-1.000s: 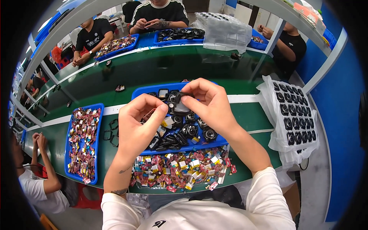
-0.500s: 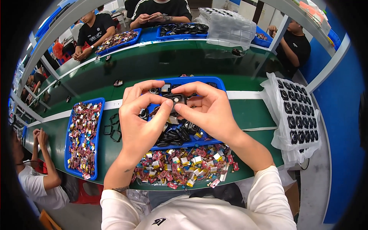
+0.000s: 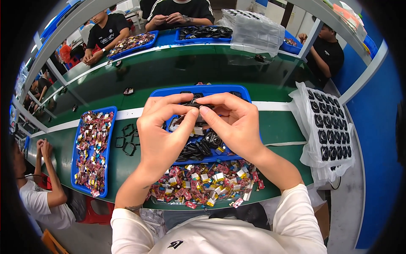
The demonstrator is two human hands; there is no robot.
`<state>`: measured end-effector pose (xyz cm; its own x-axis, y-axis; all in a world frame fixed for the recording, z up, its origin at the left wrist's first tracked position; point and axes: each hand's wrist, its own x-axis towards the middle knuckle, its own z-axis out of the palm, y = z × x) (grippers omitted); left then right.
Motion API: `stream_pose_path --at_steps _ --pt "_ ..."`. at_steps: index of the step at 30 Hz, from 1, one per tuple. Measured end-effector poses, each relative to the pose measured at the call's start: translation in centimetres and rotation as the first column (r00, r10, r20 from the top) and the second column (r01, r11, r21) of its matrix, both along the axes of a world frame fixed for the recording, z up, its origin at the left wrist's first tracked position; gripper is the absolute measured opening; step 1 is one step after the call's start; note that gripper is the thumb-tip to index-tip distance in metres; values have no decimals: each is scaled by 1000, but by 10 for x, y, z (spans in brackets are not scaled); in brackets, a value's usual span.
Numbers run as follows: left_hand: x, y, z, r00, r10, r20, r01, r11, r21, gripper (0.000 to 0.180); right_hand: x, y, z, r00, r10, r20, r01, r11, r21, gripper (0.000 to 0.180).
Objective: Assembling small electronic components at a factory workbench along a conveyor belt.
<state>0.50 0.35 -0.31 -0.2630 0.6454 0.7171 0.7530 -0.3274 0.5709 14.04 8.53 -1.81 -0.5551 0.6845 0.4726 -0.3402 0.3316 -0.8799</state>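
Observation:
My left hand (image 3: 163, 131) and my right hand (image 3: 232, 122) meet above a blue tray (image 3: 220, 89) and pinch one small black part (image 3: 195, 104) between their fingertips. The tray below holds several black round parts (image 3: 203, 146). A heap of small red, gold and white pieces (image 3: 203, 184) lies on the green table between the tray and my body.
A second blue tray (image 3: 111, 114) of small red pieces lies at the left, with black square frames (image 3: 127, 142) beside it. A clear tray of black round parts (image 3: 327, 125) sits at the right. Other people work across the table and at my left.
Both hands have come closer to me and lower in the picture while still holding the small black part between them. The view has tilted slightly.

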Motion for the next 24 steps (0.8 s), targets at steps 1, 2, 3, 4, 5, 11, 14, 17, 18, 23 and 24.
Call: stream_pose_path --at_steps 1,2,3,4,5,11,14,17,18,23,24 --pt "1 0 0 1000 -26 -1 26 999 21 8 1 1 0 1000 -29 0 29 999 27 16" --pt "3 0 0 999 -51 -2 51 998 42 11 2 0 3 999 -41 -28 41 999 8 15" --pt "3 -1 1 999 -48 -3 48 998 42 11 2 1 5 999 -37 -29 38 999 8 15" --pt "3 -2 2 999 -32 -32 35 997 70 13 2 2 6 998 -49 -40 48 999 -12 14" --pt "3 -3 3 998 -16 -61 22 995 98 15 1 4 8 997 -60 -51 59 998 -33 13" --pt "-1 -6 5 999 -34 33 34 999 7 11 4 11 13 997 -53 -54 47 993 -109 15" --pt "-1 -10 7 902 -184 392 253 958 -132 9 5 8 13 996 -73 -45 68 993 -97 15" --pt "-4 -9 5 678 -243 693 490 853 -180 11 6 2 10 992 -97 -87 96 995 -20 14" --pt "-5 -8 3 612 -267 745 534 834 -139 13 4 1 8 985 -127 -119 133 990 48 15" --pt "-1 -4 2 496 -273 824 565 822 -67 17 2 4 4 974 -159 -164 185 971 154 14" --pt "-1 -5 3 506 -284 814 556 829 -56 17 3 3 6 973 -160 -165 187 969 164 14"
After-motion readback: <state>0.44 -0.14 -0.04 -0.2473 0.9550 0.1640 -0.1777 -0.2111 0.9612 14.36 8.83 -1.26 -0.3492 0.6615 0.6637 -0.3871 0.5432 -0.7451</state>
